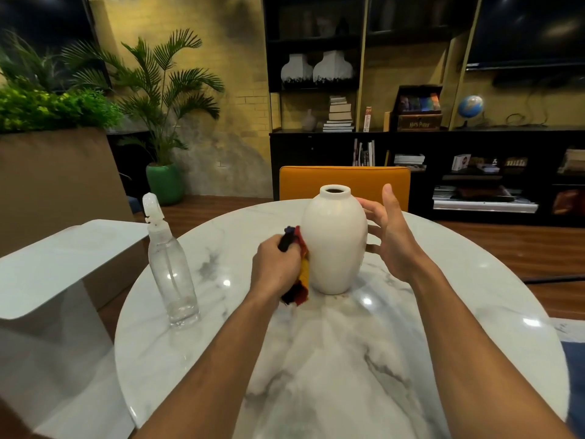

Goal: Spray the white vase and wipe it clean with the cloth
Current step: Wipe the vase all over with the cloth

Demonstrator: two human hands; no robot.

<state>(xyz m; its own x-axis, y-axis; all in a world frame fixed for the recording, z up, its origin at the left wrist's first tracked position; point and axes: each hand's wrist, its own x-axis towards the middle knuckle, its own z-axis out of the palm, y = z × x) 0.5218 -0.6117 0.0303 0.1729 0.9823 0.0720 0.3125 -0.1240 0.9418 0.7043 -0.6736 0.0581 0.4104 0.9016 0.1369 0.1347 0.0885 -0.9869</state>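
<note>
A white vase [334, 239] stands upright near the middle of the round marble table [316, 359]. My left hand [275, 269] grips a bunched red, yellow and dark cloth [300, 274] and presses it against the vase's left side. To the vase's right, my right hand [389, 236] is spread with fingers apart, its fingertips at or just off the vase wall. A clear spray bottle [169, 264] with a white trigger head stands upright on the table's left part, apart from both hands.
An orange chair back [345, 182] rises behind the table's far edge. A white side table [63, 264] sits at the left. A potted palm [164, 182] and dark shelving [443, 147] line the back wall.
</note>
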